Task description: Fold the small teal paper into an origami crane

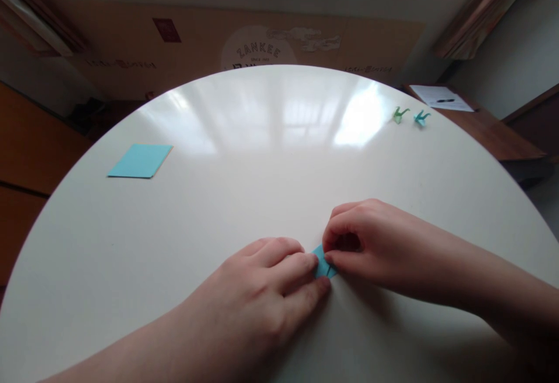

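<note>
A small piece of blue origami paper, folded, lies on the white table under both hands. Its folded edges meet in a dark line near the lower right, and much of it is hidden by fingers. My left hand holds it down from the left, fingertips on its left side and thumb at its lower edge. From the right, my right hand pinches the paper's right part between thumb and curled fingers.
On the round white table, a stack of blue paper squares lies at the left. A green paper crane and a blue paper crane stand at the far right. Beyond the edge, a brown side table bears a sheet and pen.
</note>
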{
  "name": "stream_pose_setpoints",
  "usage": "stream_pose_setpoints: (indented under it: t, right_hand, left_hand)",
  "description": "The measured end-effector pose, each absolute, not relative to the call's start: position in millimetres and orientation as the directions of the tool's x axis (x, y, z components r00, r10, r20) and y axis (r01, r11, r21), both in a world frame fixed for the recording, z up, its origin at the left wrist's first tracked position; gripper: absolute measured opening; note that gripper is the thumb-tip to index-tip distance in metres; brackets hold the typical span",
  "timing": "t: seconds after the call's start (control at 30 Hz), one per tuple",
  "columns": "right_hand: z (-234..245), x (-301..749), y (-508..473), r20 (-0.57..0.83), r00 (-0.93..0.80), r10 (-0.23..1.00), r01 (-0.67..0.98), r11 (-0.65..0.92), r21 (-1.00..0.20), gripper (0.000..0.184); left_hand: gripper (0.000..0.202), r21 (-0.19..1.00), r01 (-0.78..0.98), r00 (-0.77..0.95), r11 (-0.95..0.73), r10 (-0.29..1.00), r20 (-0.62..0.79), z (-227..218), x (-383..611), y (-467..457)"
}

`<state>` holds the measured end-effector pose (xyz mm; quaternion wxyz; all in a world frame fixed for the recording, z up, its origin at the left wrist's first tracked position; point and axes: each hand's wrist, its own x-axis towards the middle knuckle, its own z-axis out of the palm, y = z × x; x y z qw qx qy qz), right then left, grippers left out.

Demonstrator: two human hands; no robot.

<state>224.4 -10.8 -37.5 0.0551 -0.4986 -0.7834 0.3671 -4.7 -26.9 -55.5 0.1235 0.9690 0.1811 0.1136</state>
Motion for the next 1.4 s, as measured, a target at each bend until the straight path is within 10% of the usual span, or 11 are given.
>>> stream_pose_setpoints:
  t: [0.67, 1.4]
  right_hand:
    - [-46, 228, -6, -0.277, -0.48, 0.833, 0.693, 0.167, -0.701, 0.01]
    - [-47, 238, -28, -0.076, -0.67, 0.738, 0.678, 0.567, -0.468, 0.024]
  left_hand:
    - [0.036, 0.264, 0.306, 0.919, -0.915, 0.356, 0.169, -54, -6, -26]
    - [0.047, 0.11, 0.556, 0.803, -0.824, 0.566, 0.186, -68, 10, -67]
